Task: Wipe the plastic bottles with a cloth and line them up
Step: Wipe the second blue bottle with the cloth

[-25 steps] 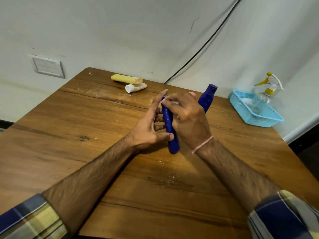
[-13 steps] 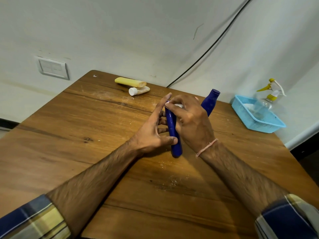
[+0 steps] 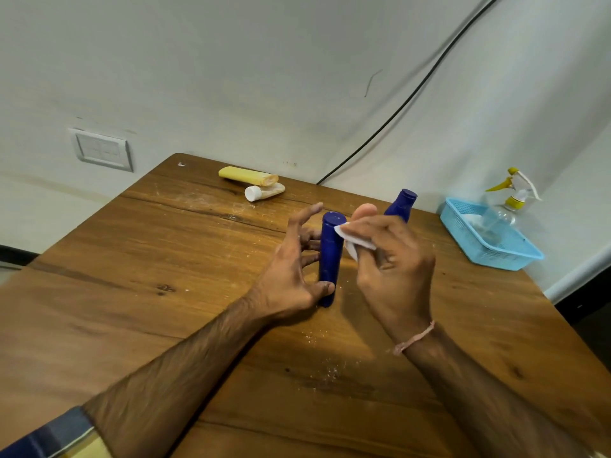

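Blue bottle (image 3: 330, 256), held in left grip (image 3: 291, 279): thumb low on its front, fingers spread behind, a loose hold. Right grip (image 3: 393, 259) pinches white cloth (image 3: 355, 244) against the upper side, just under the cap. Stands mid-bench (image 3: 165, 259), cap up, long axis near vertical. Risk: a sideways wipe so high, against so light a hold, could tip it toward the second blue bottle (image 3: 401, 203) behind.

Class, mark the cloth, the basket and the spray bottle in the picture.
cloth (image 3: 355, 242), head view, white fold.
basket (image 3: 463, 236), head view, left wall.
spray bottle (image 3: 515, 201), head view, yellow collar.
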Tool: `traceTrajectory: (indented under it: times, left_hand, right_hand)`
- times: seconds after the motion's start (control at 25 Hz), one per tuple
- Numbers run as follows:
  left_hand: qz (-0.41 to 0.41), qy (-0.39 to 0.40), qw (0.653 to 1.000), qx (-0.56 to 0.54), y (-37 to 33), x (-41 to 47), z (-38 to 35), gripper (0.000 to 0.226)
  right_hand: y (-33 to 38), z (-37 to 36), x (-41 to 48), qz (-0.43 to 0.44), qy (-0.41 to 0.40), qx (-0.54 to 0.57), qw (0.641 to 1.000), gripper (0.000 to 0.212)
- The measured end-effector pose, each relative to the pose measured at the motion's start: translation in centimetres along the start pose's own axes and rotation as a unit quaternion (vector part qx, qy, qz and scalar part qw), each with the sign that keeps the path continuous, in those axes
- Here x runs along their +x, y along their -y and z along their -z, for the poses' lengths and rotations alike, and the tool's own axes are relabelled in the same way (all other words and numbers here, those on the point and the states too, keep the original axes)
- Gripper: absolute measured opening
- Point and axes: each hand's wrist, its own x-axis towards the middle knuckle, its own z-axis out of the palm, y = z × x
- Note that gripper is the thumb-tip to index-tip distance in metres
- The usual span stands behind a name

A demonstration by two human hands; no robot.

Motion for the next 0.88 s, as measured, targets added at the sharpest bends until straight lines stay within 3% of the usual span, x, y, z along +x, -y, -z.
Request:
traceTrajectory:
  times: [0.08, 0.16, 0.28, 0.4, 0.48, 0.56, 0.64, 0.68, 0.76, 0.84, 0.88]
  left_hand:
    - [-0.013, 0.002, 1.0, 0.02, -0.1, 0.0, -0.1, 0.102]
    - [-0.015, 0.01, 0.999, 0.032, -0.1, 0.1, -0.2, 0.093]
    - [-0.017, 0.004, 0.999, 0.03, 0.0, -0.1, -0.3, 0.09]
    - [-0.016, -0.005, 1.0, 0.026, 0.1, -0.1, -0.4, 0.086]
    - [-0.011, -0.01, 1.0, 0.024, 0.0, 0.0, -0.3, 0.086]
    - [0.007, -0.027, 0.999, 0.03, -0.2, 0.2, -0.2, 0.09]
    - [0.04, -0.059, 0.997, 0.025, -0.4, 0.7, -0.1, 0.093]
    - [0.055, -0.075, 0.995, 0.019, -0.5, 1.1, -0.1, 0.093]
    - [0.071, -0.099, 0.992, 0.028, -0.3, 2.7, -0.2, 0.093]
    - [0.077, -0.11, 0.989, 0.054, 0.1, 5.0, -0.3, 0.091]
    - [0.08, -0.112, 0.988, 0.066, 0.3, 6.2, -0.4, 0.089]
  right_hand:
    - [0.2, 0.2, 2.2, -0.035, -0.013, -0.003, 0.999, 0.026]
    - [0.6, 0.2, 4.2, -0.03, 0.079, -0.022, 0.996, 0.026]
    - [1.3, 0.5, 5.1, 0.071, 0.196, -0.07, 0.976, 0.029]
    - [1.0, 1.6, 4.4, 0.148, 0.186, -0.082, 0.968, 0.028]
    - [0.4, 2.2, 3.4, 0.125, 0.174, -0.043, 0.976, 0.027]
    - [-0.3, 2.5, 1.9, 0.019, 0.146, 0.012, 0.989, 0.027]
    - [-1.0, 2.2, 0.3, -0.149, 0.088, 0.075, 0.982, 0.027]
    - [-1.5, 1.8, -0.7, -0.244, 0.063, 0.124, 0.96, 0.028]
    - [-3.0, 0.4, -2.2, -0.409, 0.034, 0.242, 0.879, 0.027]
    - [-4.5, -1.2, -2.8, -0.51, 0.03, 0.312, 0.801, 0.026]
    - [-5.1, -1.9, -2.8, -0.534, 0.031, 0.331, 0.778, 0.027]
